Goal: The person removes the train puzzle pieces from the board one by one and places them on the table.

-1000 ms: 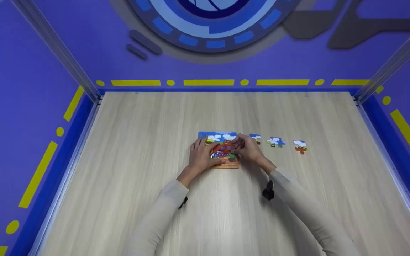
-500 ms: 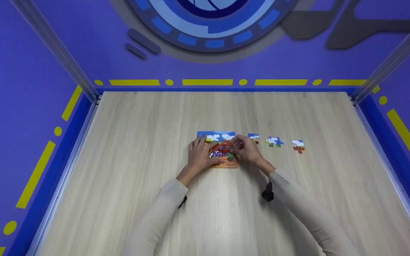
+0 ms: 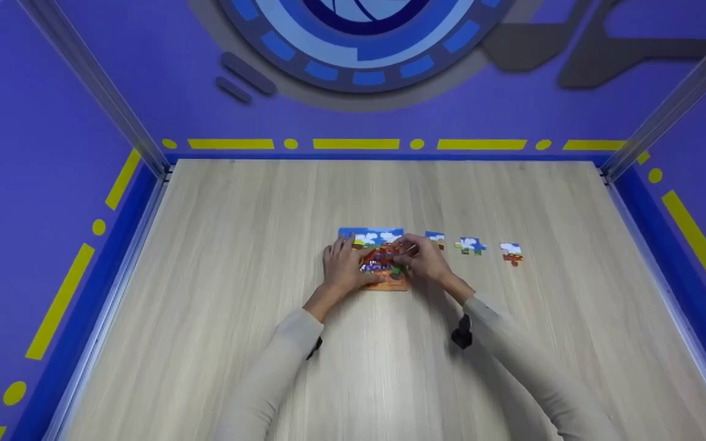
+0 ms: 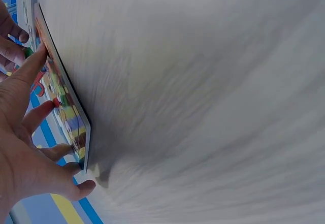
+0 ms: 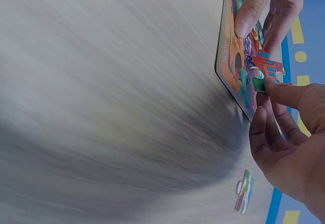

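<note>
A colourful picture puzzle in a flat tray lies on the table, its orange lower edge toward the person. The left hand rests on its left side with fingers spread, thumb across the lower part, as the left wrist view also shows. Over the right side, the right hand pinches a red and blue puzzle piece with a green corner between thumb and fingers. That piece is held tilted above the tray in the right wrist view; whether its lower edge touches the picture I cannot tell. Fingers hide parts of the puzzle.
Three loose puzzle pieces lie in a row to the right of the tray: a near one, a middle one and a far one. Blue panels with yellow marks stand behind and beside the wooden table.
The head view has shifted slightly. Both hands stay almost where they were on and over the puzzle, the right hand still pinching the piece.
</note>
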Motion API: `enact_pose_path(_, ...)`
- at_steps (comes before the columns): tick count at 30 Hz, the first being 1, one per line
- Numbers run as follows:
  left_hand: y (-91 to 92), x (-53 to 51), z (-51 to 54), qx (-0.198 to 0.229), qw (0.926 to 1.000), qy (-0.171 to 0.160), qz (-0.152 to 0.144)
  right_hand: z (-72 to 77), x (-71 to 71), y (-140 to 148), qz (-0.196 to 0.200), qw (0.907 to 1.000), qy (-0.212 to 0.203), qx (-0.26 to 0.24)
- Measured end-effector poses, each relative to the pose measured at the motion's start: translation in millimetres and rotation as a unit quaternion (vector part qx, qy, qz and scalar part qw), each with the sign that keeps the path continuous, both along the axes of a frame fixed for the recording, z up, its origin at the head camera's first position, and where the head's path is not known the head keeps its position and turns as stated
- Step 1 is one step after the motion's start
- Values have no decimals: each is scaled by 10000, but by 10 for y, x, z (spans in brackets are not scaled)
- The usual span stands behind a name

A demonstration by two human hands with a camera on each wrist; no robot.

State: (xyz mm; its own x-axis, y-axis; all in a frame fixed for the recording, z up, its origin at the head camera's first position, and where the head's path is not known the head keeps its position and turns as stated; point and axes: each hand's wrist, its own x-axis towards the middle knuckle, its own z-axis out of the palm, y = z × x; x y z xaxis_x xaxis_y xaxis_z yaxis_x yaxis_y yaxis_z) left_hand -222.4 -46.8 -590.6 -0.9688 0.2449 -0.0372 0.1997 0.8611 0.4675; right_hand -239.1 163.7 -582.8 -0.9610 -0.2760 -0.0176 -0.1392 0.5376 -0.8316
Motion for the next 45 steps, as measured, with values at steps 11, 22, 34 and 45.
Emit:
enact_pose_path(11,0,-24,1,-63,9999,-66,-48,71,32,117,82,9997,-12,-209)
enact_pose_path(22,-1,-24,22,-48,10000,-32,-80,116,137,457,-86,9994,53,-332)
enact_pose_path(34,-28,-15,18,-104,9999,77,-62,91,355,1016,-854,9951,-166,-468)
enact_pose_path(45,-28,-15,12,-3,10000,77,-55,80,539,1515,-1186,9910,-208,-579)
